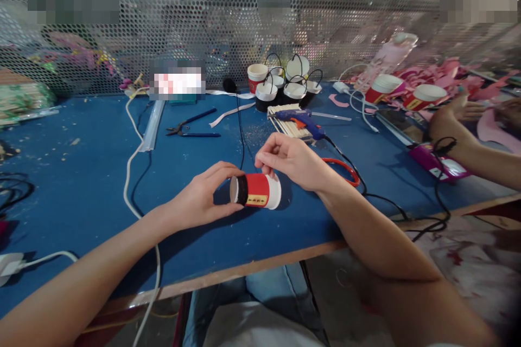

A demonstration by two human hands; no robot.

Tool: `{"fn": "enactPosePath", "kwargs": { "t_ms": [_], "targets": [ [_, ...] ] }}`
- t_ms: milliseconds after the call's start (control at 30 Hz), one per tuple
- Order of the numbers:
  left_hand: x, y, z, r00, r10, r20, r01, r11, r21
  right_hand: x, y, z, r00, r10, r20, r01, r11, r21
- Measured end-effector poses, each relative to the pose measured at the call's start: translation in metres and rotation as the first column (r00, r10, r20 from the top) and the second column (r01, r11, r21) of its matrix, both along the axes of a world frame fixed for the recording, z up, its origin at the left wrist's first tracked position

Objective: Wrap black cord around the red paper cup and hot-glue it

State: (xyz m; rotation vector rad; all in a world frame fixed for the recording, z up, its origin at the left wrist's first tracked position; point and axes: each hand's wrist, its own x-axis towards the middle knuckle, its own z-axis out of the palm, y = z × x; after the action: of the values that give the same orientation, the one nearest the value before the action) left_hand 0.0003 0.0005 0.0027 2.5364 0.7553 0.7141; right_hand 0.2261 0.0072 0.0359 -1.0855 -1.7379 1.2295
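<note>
A red paper cup point(257, 183) with a white rim and a yellow label lies on its side over the blue table. Black material wraps the end opposite the rim. My left hand point(209, 195) grips that black-banded end between thumb and fingers. Just above the rim end, my right hand point(285, 160) is closed with its fingers curled together; what they hold, if anything, is hidden. Behind the hands lies a blue glue gun point(299, 118) on a bundle of pale sticks point(285, 126). Pliers point(191, 130) with blue handles rest to the left.
Several cups with black loop handles point(295, 91) stand near the mesh screen point(220, 21). A white cable point(131, 173) crosses the table point(97, 152) on the left. At right, another person's hand point(451, 119) is beside a phone point(401, 124), a purple packet point(439, 165) and pink pieces.
</note>
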Motion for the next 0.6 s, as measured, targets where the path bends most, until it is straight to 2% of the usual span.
{"fn": "enactPosePath", "kwargs": {
  "t_ms": [100,233,333,433,533,600],
  "targets": [
    [-0.001,0.002,0.001,1.000,0.023,0.003,-0.023,1.000,0.001,0.002,0.003,-0.002,0.999,0.004,-0.048,-0.003,1.000,0.011],
    [-0.002,0.005,0.002,0.999,0.049,0.009,-0.049,0.999,0.013,0.000,0.001,0.000,1.000,-0.026,0.016,0.025,0.998,0.049],
    [-0.005,0.008,0.003,0.997,0.072,0.021,-0.072,0.997,0.019,-0.002,-0.005,0.007,0.991,-0.038,0.131,0.031,0.998,0.062],
    [-0.007,0.012,0.002,0.996,0.085,0.032,-0.086,0.996,0.031,0.001,-0.013,0.017,0.949,0.006,0.314,-0.023,0.999,0.048],
    [-0.007,0.014,0.002,0.994,0.106,0.017,-0.107,0.994,0.030,0.011,-0.020,0.020,0.891,0.016,0.455,-0.091,0.985,0.144],
    [-0.007,0.015,0.003,0.991,0.130,0.003,-0.130,0.991,0.033,0.018,-0.024,0.018,0.863,-0.006,0.505,-0.094,0.981,0.172]
  ]
}}
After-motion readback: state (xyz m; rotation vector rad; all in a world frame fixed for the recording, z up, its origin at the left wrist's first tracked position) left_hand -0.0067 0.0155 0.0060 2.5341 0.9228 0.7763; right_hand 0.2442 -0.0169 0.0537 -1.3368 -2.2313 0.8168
